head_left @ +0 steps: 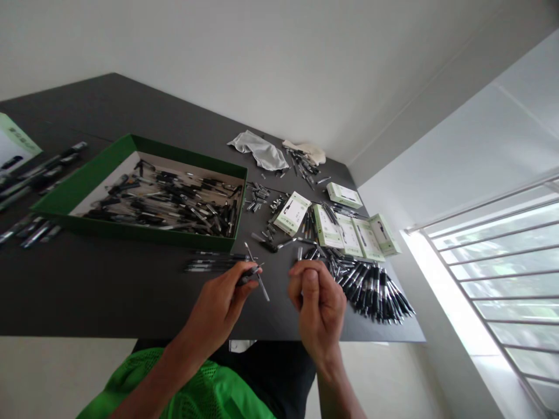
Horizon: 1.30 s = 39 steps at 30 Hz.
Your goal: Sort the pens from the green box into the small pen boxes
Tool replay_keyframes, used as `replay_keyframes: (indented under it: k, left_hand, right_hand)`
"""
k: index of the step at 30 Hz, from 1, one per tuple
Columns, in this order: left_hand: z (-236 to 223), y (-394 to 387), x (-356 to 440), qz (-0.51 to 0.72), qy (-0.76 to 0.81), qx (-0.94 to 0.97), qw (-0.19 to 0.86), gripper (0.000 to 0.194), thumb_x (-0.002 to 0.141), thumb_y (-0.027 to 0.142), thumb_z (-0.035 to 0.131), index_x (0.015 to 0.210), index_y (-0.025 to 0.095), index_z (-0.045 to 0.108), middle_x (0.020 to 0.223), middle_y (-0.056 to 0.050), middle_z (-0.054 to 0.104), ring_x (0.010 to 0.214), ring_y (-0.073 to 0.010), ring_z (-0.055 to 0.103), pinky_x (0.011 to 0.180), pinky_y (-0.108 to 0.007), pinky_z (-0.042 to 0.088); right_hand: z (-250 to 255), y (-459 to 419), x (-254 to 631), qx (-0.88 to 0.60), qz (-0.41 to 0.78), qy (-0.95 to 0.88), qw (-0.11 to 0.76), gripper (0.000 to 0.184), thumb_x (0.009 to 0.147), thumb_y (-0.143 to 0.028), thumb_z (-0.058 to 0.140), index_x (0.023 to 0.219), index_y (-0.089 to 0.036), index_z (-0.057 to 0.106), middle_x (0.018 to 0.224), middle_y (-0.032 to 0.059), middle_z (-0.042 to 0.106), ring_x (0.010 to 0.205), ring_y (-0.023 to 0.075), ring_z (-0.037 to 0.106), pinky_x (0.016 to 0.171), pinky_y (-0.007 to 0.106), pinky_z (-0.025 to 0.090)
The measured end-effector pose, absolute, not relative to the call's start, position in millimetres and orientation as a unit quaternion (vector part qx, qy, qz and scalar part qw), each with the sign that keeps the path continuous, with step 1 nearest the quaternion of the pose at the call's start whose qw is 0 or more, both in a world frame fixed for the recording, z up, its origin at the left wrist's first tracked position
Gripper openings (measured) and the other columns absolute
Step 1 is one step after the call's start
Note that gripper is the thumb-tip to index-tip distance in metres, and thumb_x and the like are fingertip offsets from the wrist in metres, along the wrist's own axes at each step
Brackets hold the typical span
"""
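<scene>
A white-walled room with a barred window [493, 279] at the right of the frame holds a dark tabletop [109, 291] that runs across the middle of the view. Low in the centre, the left hand [216, 308] is closed around a black pen [248, 276], pinching it between the thumb and fingers, and a slim silvery shaft [259, 282] crosses it at the fingertips. This grip keeps the pen raised just above the tabletop, where both hands can reach it. The right hand [318, 299] sits just beside it with the fingers curled shut and the thumb laid across them; whether it hides anything small cannot be seen. To the right, a fan of black pens [375, 297] lies with the barrels running roughly the same way, close under a row of green-and-white pen boxes [367, 238]. A green cardboard tray [82, 201] at the left holds a jumbled heap of pens [161, 203], and small pen parts [257, 198] lie in clusters between the tray and the boxes.
</scene>
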<state>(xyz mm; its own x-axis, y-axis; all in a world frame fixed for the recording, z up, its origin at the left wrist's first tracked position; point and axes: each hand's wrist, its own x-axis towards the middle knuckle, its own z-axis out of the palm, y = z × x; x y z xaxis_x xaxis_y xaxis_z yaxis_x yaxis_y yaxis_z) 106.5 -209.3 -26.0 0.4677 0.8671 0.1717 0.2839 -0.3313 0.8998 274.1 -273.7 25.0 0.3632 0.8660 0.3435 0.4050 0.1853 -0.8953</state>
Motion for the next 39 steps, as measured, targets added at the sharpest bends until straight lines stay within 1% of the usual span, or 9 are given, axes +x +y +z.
replay_keyframes:
  k: [4,7,11,19,27,29,32,36,39]
  left_hand:
    - [-40.7,-202.4,113.8,0.361,0.375,0.772,0.366,0.023,0.105,0.034,0.052,0.117,0.022,0.065,0.108,-0.006,0.081,0.095,-0.0211,0.078,0.082,-0.028,0.057]
    - [-44.3,-205.9,110.3,0.415,0.387,0.753,0.335,0.016,0.101,0.027,0.052,0.104,0.021,0.066,0.086,-0.003,0.077,0.067,-0.0153,0.072,0.067,-0.024,0.054]
    - [-46.9,-212.6,102.6,0.485,0.435,0.677,0.341,0.013,0.100,0.026,0.051,0.097,0.020,0.063,0.060,0.005,0.056,0.046,-0.0106,0.050,0.049,-0.021,0.041]
    - [-55.7,-210.5,106.4,0.511,0.401,0.612,0.450,0.015,0.104,0.035,0.051,0.107,0.022,0.057,0.064,0.008,0.047,0.047,-0.0091,0.039,0.049,-0.021,0.036]
    - [-47.8,-209.1,107.4,0.467,0.403,0.614,0.493,0.024,0.105,0.040,0.044,0.107,0.020,0.057,0.069,0.005,0.048,0.055,-0.0117,0.044,0.055,-0.024,0.038]
    - [-47.0,-208.4,107.4,0.451,0.407,0.627,0.487,0.025,0.106,0.039,0.043,0.106,0.020,0.058,0.066,0.006,0.044,0.054,-0.0120,0.042,0.055,-0.024,0.037]
    - [-45.1,-207.3,107.5,0.433,0.411,0.651,0.469,0.026,0.107,0.039,0.042,0.105,0.020,0.059,0.064,0.006,0.045,0.053,-0.0122,0.043,0.054,-0.024,0.037]
    - [-42.6,-206.0,109.7,0.413,0.397,0.690,0.442,0.026,0.107,0.037,0.042,0.107,0.020,0.061,0.074,0.002,0.063,0.056,-0.0133,0.055,0.058,-0.024,0.044]
    - [-43.6,-204.7,111.8,0.397,0.387,0.715,0.425,0.025,0.106,0.033,0.043,0.111,0.020,0.063,0.089,-0.004,0.074,0.071,-0.0172,0.069,0.069,-0.026,0.052]
  right_hand:
    - [0.0,-266.5,277.1,-0.661,0.125,-0.564,0.479,0.028,0.105,-0.033,0.049,0.091,-0.019,0.068,0.068,-0.0018,0.058,0.058,0.0119,0.052,0.058,0.025,0.041]
    - [-17.8,-269.5,273.4,-0.725,0.122,-0.577,0.356,0.017,0.100,-0.032,0.058,0.102,-0.019,0.069,0.085,0.0021,0.067,0.076,0.0164,0.063,0.068,0.026,0.047]
    - [-24.6,-263.5,266.1,-0.769,0.116,-0.575,0.256,0.020,0.098,-0.033,0.066,0.113,-0.020,0.069,0.104,0.0049,0.071,0.089,0.0197,0.069,0.076,0.028,0.050]
    - [-12.3,-195.8,272.7,-0.784,0.078,-0.603,0.127,0.021,0.103,-0.033,0.060,0.107,-0.020,0.076,0.102,0.0087,0.077,0.088,0.0220,0.075,0.073,0.028,0.050]
    - [-1.0,-166.6,270.6,-0.783,0.066,-0.618,-0.011,0.023,0.100,-0.025,0.057,0.097,-0.015,0.078,0.099,0.0170,0.079,0.089,0.0285,0.077,0.073,0.032,0.053]
    - [3.4,-167.2,277.2,-0.793,0.063,-0.605,0.018,0.023,0.097,-0.021,0.056,0.092,-0.014,0.078,0.094,0.0167,0.079,0.085,0.0278,0.077,0.072,0.033,0.053]
    - [17.7,-179.1,291.4,-0.785,0.081,-0.590,0.171,0.015,0.091,-0.023,0.061,0.086,-0.016,0.073,0.079,0.0086,0.076,0.074,0.0207,0.073,0.069,0.028,0.051]
    - [48.1,-216.1,292.9,-0.683,0.241,-0.546,0.422,0.016,0.096,-0.031,0.057,0.086,-0.019,0.062,0.065,-0.0004,0.069,0.051,0.0116,0.062,0.051,0.021,0.047]
    - [64.1,-245.6,275.6,-0.612,0.290,-0.520,0.521,0.012,0.099,-0.032,0.058,0.094,-0.021,0.060,0.069,-0.0003,0.073,0.050,0.0119,0.065,0.047,0.021,0.050]
